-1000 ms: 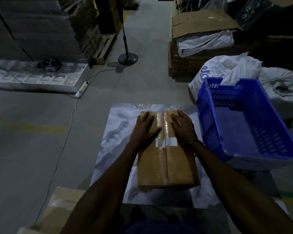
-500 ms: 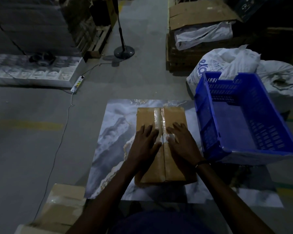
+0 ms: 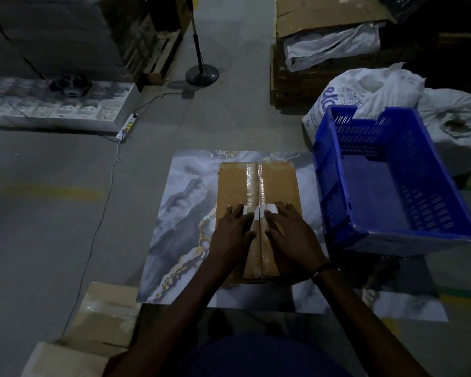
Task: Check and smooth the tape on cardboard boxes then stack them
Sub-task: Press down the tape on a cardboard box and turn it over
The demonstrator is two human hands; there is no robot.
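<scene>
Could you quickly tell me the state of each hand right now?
Left hand: open, flat on the cardboard box.
Right hand: open, flat on the box.

Blue lettering, perhaps "ela", only partly legible, on the white sack (image 3: pixel 335 104) behind the crate (image 3: pixel 392 229).

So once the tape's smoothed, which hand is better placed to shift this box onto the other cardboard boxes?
Probably the left hand: the other cardboard boxes lie at the person's left, while the blue plastic crate flanks the right hand. Both rest flat on the taped brown cardboard box.
</scene>
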